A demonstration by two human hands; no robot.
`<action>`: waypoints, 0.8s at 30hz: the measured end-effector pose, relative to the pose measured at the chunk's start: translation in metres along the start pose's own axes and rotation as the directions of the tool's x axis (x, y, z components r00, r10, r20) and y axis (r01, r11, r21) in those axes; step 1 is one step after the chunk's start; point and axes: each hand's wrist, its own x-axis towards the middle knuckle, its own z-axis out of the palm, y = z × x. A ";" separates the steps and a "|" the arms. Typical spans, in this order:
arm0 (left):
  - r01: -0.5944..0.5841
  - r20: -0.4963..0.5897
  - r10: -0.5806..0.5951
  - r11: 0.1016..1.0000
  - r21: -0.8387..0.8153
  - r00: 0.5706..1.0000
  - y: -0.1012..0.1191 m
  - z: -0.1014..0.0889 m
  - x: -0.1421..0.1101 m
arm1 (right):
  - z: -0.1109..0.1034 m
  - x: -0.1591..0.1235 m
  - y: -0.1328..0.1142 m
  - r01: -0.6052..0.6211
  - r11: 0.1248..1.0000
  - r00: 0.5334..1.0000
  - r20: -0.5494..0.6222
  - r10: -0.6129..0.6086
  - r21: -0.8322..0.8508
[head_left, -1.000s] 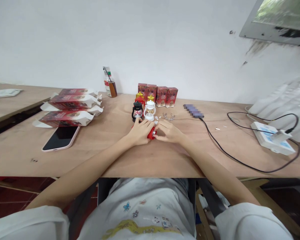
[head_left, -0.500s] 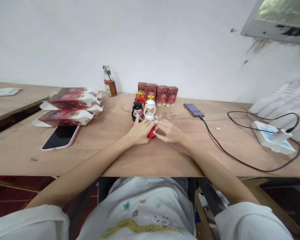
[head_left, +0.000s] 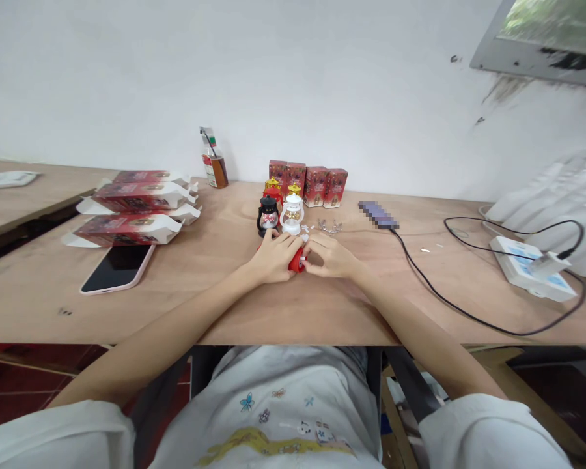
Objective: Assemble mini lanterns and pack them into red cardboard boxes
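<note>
The red piece (head_left: 293,264) sits between the hands, near the white lantern (head_left: 292,225). The left hand (head_left: 272,258) curls around it; the right hand (head_left: 333,256), fingers narrowly bent, meets its end, whether gripping anything I cannot tell.

1. A red plastic object with a round, rimmed end (head_left: 295,263): just below the frame's centre, tipped sideways, that end facing right; its remainder is mostly covered.
2. A small white piece (head_left: 303,258): at the round end's right side; whether seated inside is too small to tell.
</note>
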 end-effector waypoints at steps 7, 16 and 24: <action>0.002 0.002 -0.002 1.000 -0.008 1.000 0.000 -0.001 0.000 | 0.000 0.000 -0.001 0.008 1.000 1.000 -0.015 -0.008 0.008; -0.001 -0.006 0.001 1.000 0.022 1.000 -0.002 0.000 0.000 | 0.002 -0.002 0.003 0.043 0.999 0.999 -0.031 -0.042 0.008; 0.059 -0.001 -0.059 0.997 0.045 0.998 -0.005 -0.001 0.000 | 0.001 -0.007 0.015 -0.191 0.977 0.970 -0.172 0.172 -0.098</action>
